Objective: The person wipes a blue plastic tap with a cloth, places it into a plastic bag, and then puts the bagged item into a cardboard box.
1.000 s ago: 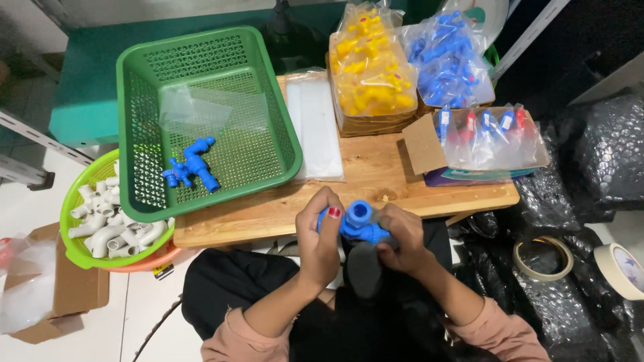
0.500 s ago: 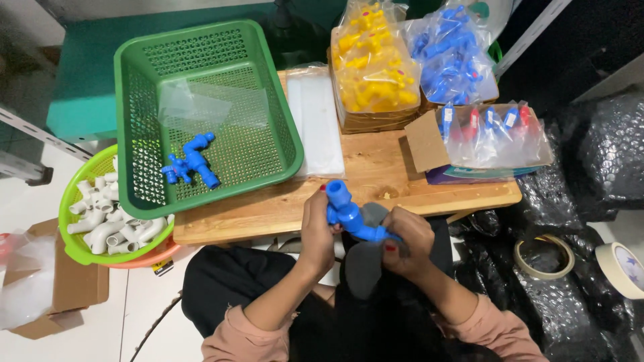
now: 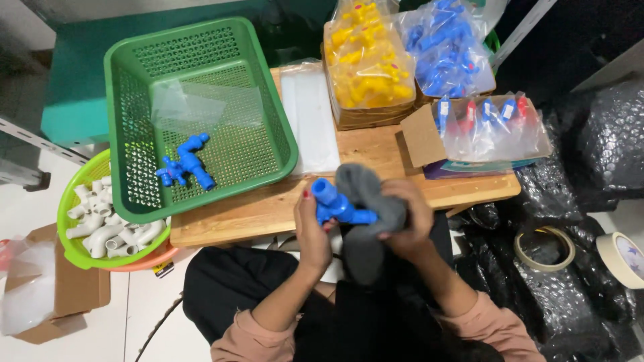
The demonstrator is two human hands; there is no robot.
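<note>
Wiping looks the step in hand: left hand (image 3: 312,231) clamps the blue tap (image 3: 337,204), right hand (image 3: 406,221) grips the grey cloth (image 3: 365,201) against it, above the desk (image 3: 268,208).

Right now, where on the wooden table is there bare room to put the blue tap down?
Bare wood shows on the table between the clear sleeves, the cardboard flap and the hands. A narrower strip runs along the front edge below the green basket. The far side is crowded with the yellow bag and blue bag.
</note>
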